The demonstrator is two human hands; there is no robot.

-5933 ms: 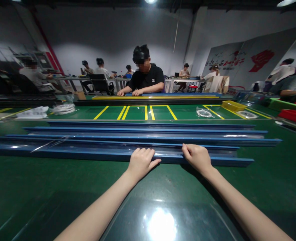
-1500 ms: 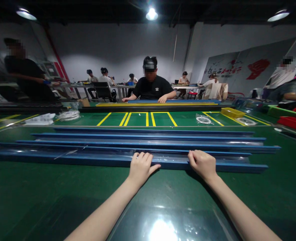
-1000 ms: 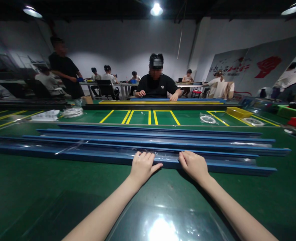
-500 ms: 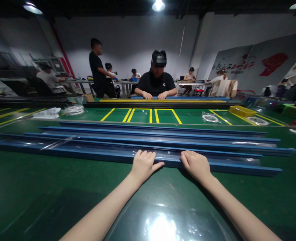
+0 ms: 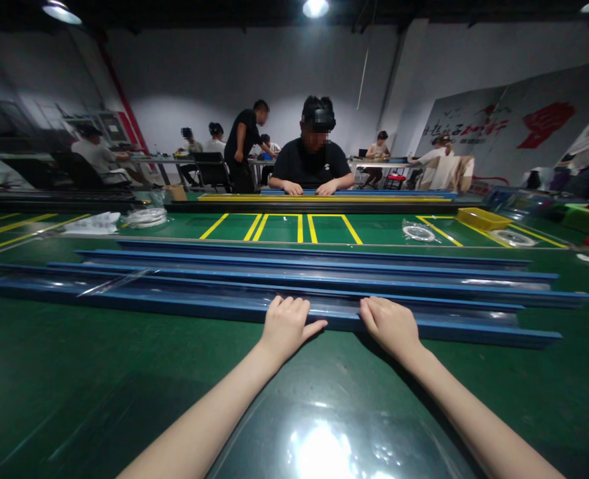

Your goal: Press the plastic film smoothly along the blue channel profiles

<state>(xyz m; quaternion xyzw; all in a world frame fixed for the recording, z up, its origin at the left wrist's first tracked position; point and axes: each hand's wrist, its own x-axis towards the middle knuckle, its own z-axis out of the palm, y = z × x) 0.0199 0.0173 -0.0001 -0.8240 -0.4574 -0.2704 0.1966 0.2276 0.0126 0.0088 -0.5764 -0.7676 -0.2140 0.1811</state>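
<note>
Gripped by its near wall the nearest long, glossy blue U-shaped channel [image 5: 337,322], lying crosswise on the smooth green tabletop [image 5: 125,352] in front of similar blue channels [image 5: 324,273], with the left hand [image 5: 286,324] curled over the edge, thumb out, and the right hand [image 5: 391,326] folded nearly closed on it, fingertips hidden and tightness impossible to tell. Looked like a steadying step, and probably called next for even pressure from both hands against twisting.

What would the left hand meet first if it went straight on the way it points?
Probably the front blue rail's far edge, just past the left hand; depth is unclear, so the hidden fingertips may already touch it.
</note>
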